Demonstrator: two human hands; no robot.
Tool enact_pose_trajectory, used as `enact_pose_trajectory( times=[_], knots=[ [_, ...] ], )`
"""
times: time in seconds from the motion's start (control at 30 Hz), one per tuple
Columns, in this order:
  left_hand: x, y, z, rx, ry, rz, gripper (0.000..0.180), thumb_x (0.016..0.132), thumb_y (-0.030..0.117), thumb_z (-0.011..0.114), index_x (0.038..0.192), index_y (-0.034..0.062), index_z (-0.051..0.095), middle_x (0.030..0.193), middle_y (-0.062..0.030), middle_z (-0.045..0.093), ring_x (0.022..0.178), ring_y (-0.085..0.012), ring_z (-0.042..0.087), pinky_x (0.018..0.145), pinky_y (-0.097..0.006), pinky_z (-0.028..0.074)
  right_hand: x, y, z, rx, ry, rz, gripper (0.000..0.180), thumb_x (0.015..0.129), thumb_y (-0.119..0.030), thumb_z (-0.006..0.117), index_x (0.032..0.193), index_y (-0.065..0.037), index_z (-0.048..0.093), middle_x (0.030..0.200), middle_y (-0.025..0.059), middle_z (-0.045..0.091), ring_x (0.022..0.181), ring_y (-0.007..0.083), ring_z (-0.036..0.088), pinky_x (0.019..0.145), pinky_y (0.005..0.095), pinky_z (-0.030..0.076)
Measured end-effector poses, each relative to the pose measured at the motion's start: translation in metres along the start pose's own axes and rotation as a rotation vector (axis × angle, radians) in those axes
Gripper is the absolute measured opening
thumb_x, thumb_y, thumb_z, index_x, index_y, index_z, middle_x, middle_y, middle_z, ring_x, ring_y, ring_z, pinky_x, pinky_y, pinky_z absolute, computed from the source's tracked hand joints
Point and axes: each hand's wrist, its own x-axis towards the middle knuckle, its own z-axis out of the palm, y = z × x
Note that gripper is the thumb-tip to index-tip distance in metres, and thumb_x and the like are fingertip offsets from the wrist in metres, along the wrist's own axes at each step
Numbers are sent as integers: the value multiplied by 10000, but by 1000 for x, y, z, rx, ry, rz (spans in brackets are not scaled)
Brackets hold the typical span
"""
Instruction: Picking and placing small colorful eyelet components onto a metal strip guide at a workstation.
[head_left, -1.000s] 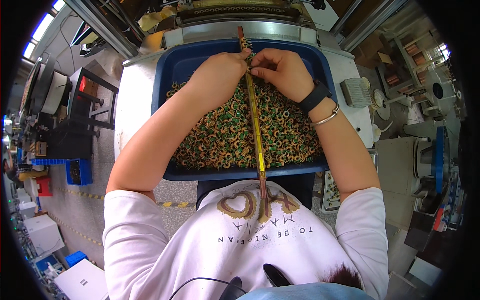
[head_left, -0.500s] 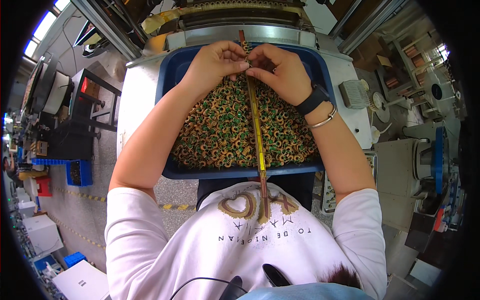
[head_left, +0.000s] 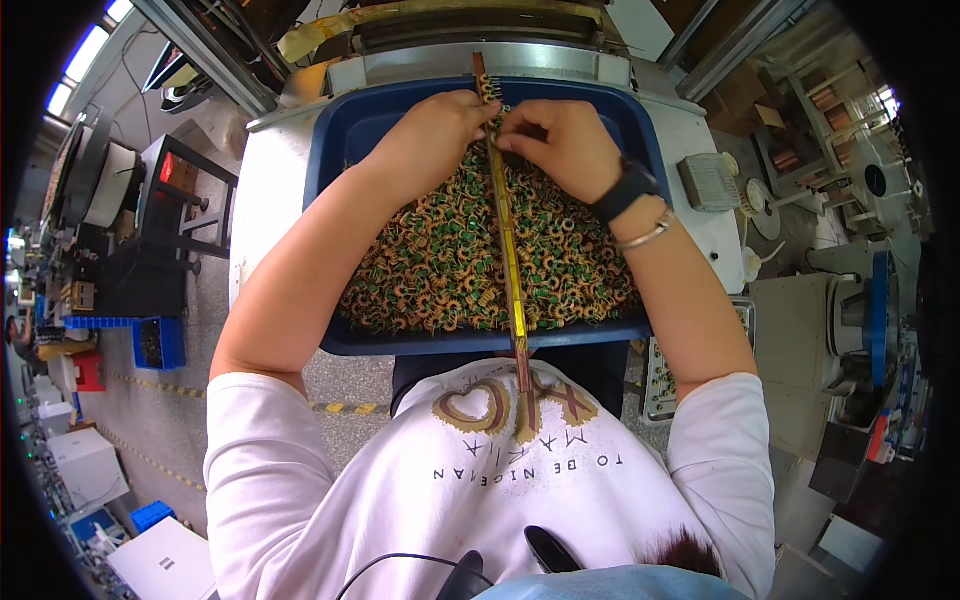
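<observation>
In the head view, your left hand (head_left: 432, 135) and right hand (head_left: 562, 142) are meeting at the far end of a long thin rod (head_left: 505, 235), with fingertips pinched together on it. The rod is lying over a blue bin (head_left: 345, 150) full of small green and copper coil rings (head_left: 440, 270) (its near end is reaching your white shirt (head_left: 400, 480)). You are wearing a black wristwatch (head_left: 624, 190) on the right wrist.

Workshop interior, seen from above

Grey speckled floor (head_left: 180, 400) with yellow-black tape line (head_left: 340, 407); small blue bin (head_left: 158, 342) and white boxes (head_left: 85, 465) at left; grey machinery (head_left: 850, 330) at right; bright ceiling lights (head_left: 85, 55) upper left.
</observation>
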Motion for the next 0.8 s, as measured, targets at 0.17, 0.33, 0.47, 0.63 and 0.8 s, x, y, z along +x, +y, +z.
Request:
enact_pose_trajectory(
  times=[0.17,0.33,0.47,0.63,0.8],
  knots=[
    [-6,-2,-11,-81,68,-34,393,783,39,591,1171,12,528,945,-169,570,865,-330,558,771,-363,456,-3,8,-8,-45,89,-8,215,766,-166,680,919,-18,655,749,73,654,630,134,599,601,258,473],
    [-21,-15,-29,74,-258,-267,325,743,18,605,1062,11,541,951,-180,571,878,-362,550,774,-378,449,-4,38,-50,-181,226,162,210,782,-165,656,925,-12,662,712,83,655,620,109,600,572,241,467],
    [-11,-25,-21,158,-387,-262,156,713,-2,604,847,-12,525,824,-152,573,816,-342,562,723,-393,448,-12,55,-44,-314,106,226,185,758,-171,655,867,-24,676,737,118,653,665,226,621,624,331,491],
    [-6,-18,-35,1,-445,-386,139,680,0,620,740,-21,496,707,-129,568,758,-255,601,665,-350,460,-16,64,-21,-494,94,158,178,733,-190,671,826,-39,689,810,141,656,744,290,622,704,380,501],
    [-19,-10,-24,-231,-202,-302,116,676,-4,595,740,-22,499,701,-125,568,679,-236,562,628,-327,449,-19,67,-25,-348,51,172,179,761,-122,640,908,-21,649,774,118,635,697,248,610,653,338,491]
  ],
)
